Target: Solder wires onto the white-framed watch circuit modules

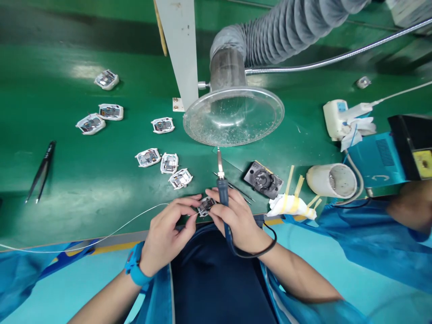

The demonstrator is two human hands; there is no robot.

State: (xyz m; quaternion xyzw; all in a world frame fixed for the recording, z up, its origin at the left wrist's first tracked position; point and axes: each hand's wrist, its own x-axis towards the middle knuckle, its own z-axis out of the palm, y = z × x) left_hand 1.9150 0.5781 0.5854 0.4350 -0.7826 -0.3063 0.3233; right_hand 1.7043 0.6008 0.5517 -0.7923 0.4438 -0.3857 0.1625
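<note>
My left hand [168, 227] is closed, pinching a thin solder wire [101, 234] that runs off to the left, and it also touches a small white circuit module [205, 206] at the table's front edge. My right hand [236, 218] is wrapped round a blue-handled soldering iron [221, 180] whose tip points up and away, and its fingers steady the same module from the right. Both hands meet over the module, just below a clear fume hood [232, 117].
Several more white modules [164, 162] lie on the green table [67, 180]. Black tweezers [42, 171] rest at left. A black fixture [263, 179], white wipes [292, 206], a white cup [332, 181] and a blue soldering station [381, 162] stand at right, beside another person's blue sleeve [371, 234].
</note>
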